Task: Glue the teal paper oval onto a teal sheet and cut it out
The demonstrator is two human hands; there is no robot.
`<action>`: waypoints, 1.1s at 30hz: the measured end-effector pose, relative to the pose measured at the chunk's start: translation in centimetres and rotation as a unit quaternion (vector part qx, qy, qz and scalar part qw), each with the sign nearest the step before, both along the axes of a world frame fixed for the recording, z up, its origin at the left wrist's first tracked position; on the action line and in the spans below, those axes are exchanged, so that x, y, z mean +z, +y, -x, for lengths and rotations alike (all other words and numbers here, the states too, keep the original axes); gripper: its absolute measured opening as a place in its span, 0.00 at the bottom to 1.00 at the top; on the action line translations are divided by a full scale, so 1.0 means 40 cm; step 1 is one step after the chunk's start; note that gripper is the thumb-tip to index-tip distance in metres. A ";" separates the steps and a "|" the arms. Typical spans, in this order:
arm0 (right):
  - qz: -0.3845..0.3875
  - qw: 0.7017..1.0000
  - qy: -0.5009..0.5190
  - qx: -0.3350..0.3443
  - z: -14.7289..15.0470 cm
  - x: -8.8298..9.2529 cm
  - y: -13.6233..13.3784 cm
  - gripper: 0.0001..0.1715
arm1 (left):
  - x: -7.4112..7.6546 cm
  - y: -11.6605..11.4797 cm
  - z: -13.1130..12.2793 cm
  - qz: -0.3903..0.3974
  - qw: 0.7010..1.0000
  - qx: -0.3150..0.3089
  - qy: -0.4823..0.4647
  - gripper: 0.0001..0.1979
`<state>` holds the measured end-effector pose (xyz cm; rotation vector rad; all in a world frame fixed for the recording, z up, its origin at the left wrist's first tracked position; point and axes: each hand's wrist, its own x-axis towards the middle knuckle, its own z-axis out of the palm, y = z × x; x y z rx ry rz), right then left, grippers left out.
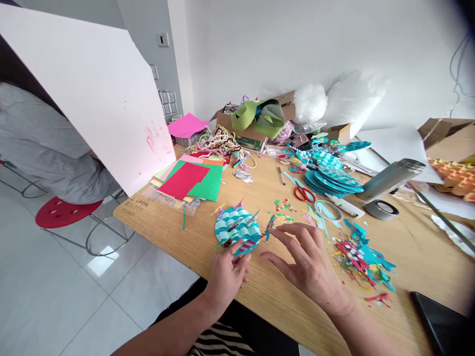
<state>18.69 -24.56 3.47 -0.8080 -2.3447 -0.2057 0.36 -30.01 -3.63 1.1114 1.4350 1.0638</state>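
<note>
A round blue paper craft with rows of pale wavy strips and small cut-outs standing up from it is tilted above the table's near edge. My left hand is closed on its lower rim, fingers partly behind a red-striped paper piece. Right of the craft, my right hand has its thumb and index finger apart. At the index fingertip is a small blue and pink paper cut-out; whether it sticks to the finger or only touches it, I cannot tell.
Red-handled scissors, a tape roll, a white glue bottle and stacked blue discs lie behind my right hand. Paper scraps and a phone are to the right. Coloured sheets lie left; a person sits beyond the white board.
</note>
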 end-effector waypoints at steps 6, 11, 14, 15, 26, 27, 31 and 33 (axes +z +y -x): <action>-0.001 1.000 0.027 -0.011 0.003 -0.001 -0.035 0.29 | -0.013 -0.006 0.010 0.008 1.000 -0.003 -0.026 0.27; 0.010 0.999 0.037 0.005 0.016 0.000 -0.055 0.29 | -0.015 -0.018 0.020 0.021 0.999 -0.001 -0.036 0.28; 0.035 0.997 0.072 0.005 0.021 -0.007 -0.069 0.28 | -0.008 -0.031 0.033 0.032 0.999 -0.003 -0.032 0.30; 0.052 0.994 0.094 -0.005 0.022 -0.012 -0.075 0.27 | -0.004 -0.037 0.040 0.034 0.999 -0.005 -0.029 0.30; 0.260 0.951 0.054 -0.158 0.006 -0.132 -0.090 0.09 | 0.019 -0.077 0.191 -0.023 0.996 0.035 0.081 0.16; 0.254 0.954 0.034 -0.159 0.010 -0.141 -0.091 0.09 | 0.018 -0.065 0.208 -0.052 0.993 0.050 0.098 0.15; 0.241 0.958 -0.023 -0.152 0.040 -0.169 -0.104 0.14 | 0.008 0.013 0.260 -0.157 0.967 0.096 0.176 0.13; 0.227 0.961 -0.036 -0.155 0.055 -0.180 -0.107 0.17 | -0.003 0.057 0.274 -0.184 0.961 0.083 0.187 0.15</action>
